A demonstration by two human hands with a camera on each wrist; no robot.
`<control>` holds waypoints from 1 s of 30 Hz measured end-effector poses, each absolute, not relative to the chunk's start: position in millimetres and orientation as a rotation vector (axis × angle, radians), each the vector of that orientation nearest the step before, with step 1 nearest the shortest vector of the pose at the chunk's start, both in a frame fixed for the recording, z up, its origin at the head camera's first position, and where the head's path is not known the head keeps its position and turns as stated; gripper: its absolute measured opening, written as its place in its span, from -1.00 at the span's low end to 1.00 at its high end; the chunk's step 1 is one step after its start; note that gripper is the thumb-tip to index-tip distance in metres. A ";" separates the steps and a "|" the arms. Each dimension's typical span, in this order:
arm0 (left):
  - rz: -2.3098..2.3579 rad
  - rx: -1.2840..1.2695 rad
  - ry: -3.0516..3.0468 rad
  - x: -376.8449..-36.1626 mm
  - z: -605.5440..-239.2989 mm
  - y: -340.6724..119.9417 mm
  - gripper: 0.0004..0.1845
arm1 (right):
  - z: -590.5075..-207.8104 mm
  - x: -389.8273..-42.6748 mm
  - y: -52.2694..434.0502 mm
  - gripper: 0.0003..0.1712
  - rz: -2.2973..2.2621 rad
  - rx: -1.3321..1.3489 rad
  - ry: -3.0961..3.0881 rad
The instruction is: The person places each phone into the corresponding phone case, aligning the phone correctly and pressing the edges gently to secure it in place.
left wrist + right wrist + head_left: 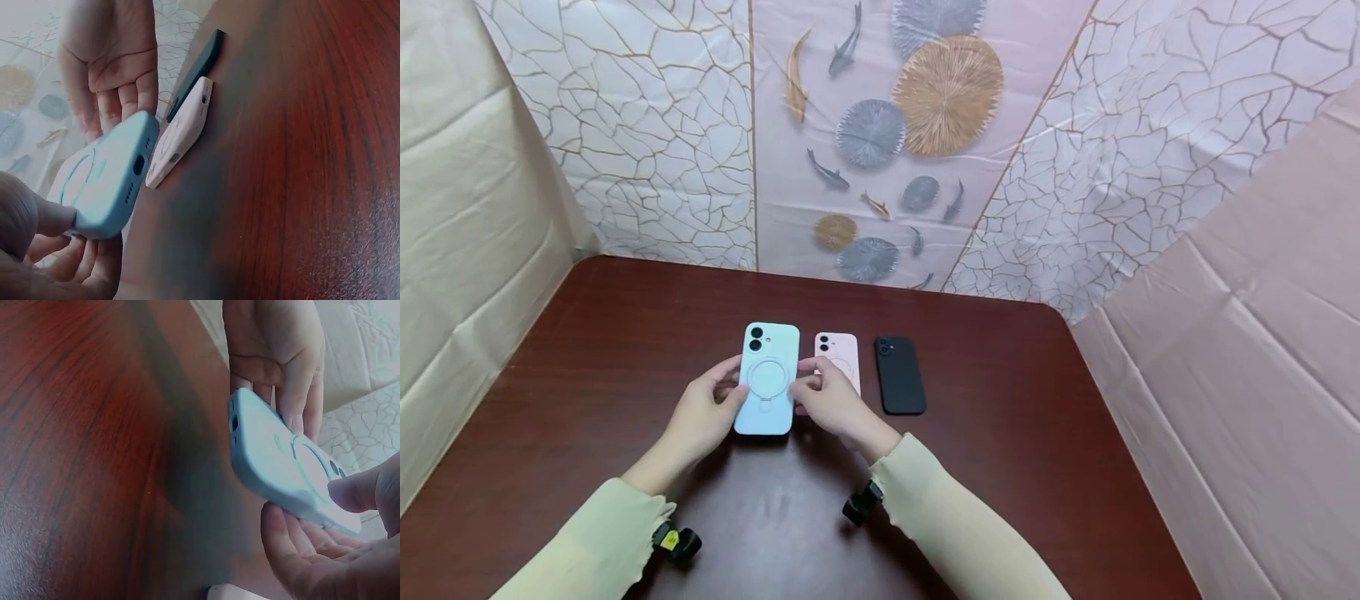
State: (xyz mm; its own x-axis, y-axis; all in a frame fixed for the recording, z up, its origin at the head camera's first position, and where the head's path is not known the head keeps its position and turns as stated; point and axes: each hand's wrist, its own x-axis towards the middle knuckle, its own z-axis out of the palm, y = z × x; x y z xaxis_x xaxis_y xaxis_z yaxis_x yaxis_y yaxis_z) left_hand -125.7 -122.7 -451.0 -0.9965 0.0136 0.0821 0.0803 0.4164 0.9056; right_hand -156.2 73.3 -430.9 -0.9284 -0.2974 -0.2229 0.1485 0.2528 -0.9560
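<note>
A light blue phone (767, 380) in a soft case is lifted above the table, its back with a thin ring and two camera lenses facing up. Along its left edge, my left hand (703, 411) pinches it between thumb and fingers. My right hand (842, 407) holds the opposite edge the same way, thumb on the back and fingers beneath. The charging-port end of the light blue phone (115, 178) faces the left wrist camera. Just right of it lies a pink phone (842, 344), partly hidden by my right hand.
A black phone (900, 377) lies on the dark red-brown wooden table (1015, 467), right of the pink one. Patterned cloth (662, 125) hangs behind the table. Pale fabric walls (1232, 333) rise on both sides.
</note>
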 end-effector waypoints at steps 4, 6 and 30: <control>-1.552 -0.094 -2.624 -131.5 -456.5 -120.9 -0.52 | -435.1 -158.0 69.1 -0.58 -1.705 -0.116 2.196; -1.526 -0.102 -2.642 -133.9 -458.5 -120.0 -0.51 | -436.1 -158.9 67.7 -0.57 -1.692 -0.106 2.209; -1.427 -0.118 -2.734 -144.1 -465.4 -114.3 -0.53 | -435.2 -160.7 66.7 -0.50 -1.463 -0.137 2.399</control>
State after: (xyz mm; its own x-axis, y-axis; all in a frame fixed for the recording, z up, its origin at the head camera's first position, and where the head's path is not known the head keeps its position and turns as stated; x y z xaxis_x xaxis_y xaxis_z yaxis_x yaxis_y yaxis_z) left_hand -144.1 -114.3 -465.4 -0.9955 0.0425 0.0843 0.0934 0.5700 0.8163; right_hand -160.7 66.7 -435.2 -0.9420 -0.2485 -0.2256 0.0867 0.4691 -0.8789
